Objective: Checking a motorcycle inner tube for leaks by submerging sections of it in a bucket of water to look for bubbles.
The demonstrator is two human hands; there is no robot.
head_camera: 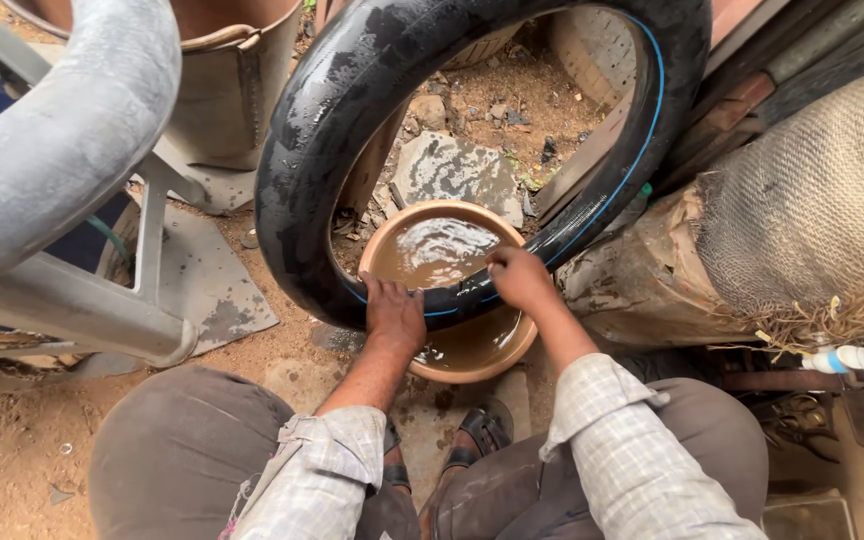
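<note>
The big black inner tube (332,110) stands upright in front of me, wet and shiny, a thin blue line running round its side, and its lowest stretch dips into the round tan basin (512,350) of muddy water that sits on the dirt between my sandalled feet. To do this part well, I judge I should keep only that lowest arc under the surface and hold it quiet, because the water is rippled just now and any fine sign in it would be lost among ripples. Off to my left a grey plastic chair (72,290) crowds in, and at my right a bundle wrapped in burlap (812,200) leans close, so the tube has little room to swing; turning it within its own plane seems the safer way to bring a fresh section down. My left hand (394,315) lies flat over the tube at the near rim of the basin, palm pressing, fingers spread and not curled about anything. My right hand (520,278) bends over the top of the tube just beside it, fingers hooked on the rubber, gripping it lightly. Even pressure from both should keep the wet rubber from slipping or tipping the basin.
</note>
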